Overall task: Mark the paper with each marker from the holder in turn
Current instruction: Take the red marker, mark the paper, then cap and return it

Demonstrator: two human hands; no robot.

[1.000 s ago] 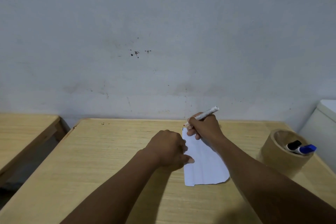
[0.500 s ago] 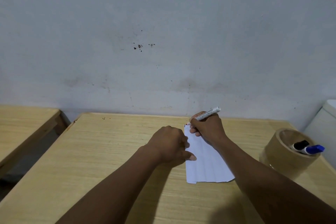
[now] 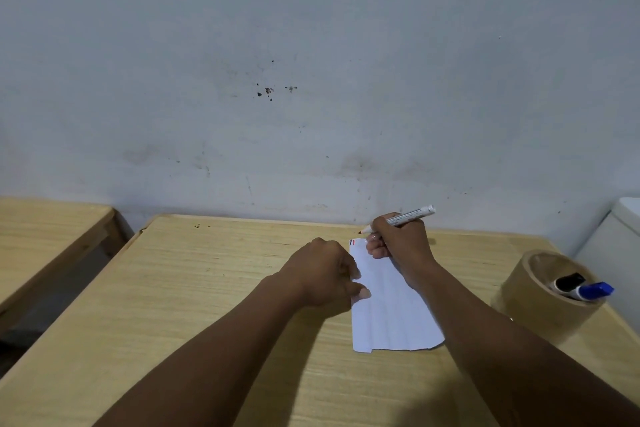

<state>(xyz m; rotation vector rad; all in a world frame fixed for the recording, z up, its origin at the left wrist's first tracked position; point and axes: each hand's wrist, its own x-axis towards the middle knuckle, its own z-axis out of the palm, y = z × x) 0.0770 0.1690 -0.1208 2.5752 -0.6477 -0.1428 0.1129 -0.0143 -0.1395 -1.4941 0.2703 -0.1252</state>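
A folded white paper (image 3: pixel 391 315) lies on the wooden table (image 3: pixel 207 288), with short red and blue marks at its far left corner. My right hand (image 3: pixel 401 243) grips a white marker (image 3: pixel 408 217) with a red tip, the tip just past the paper's far corner. My left hand (image 3: pixel 325 274) rests as a loose fist on the paper's left edge, thumb pressing it down. A round cardboard holder (image 3: pixel 530 291) at the right holds a black-capped marker (image 3: pixel 568 281) and a blue-capped marker (image 3: pixel 594 290).
A second wooden table (image 3: pixel 45 229) stands to the left across a narrow gap. A grey stained wall runs close behind. A white object (image 3: pixel 616 246) sits at the far right edge beside the holder.
The red tip has lifted slightly off the paper's far corner, where small marks now show. My left hand keeps holding the paper. The camera has shifted a little.
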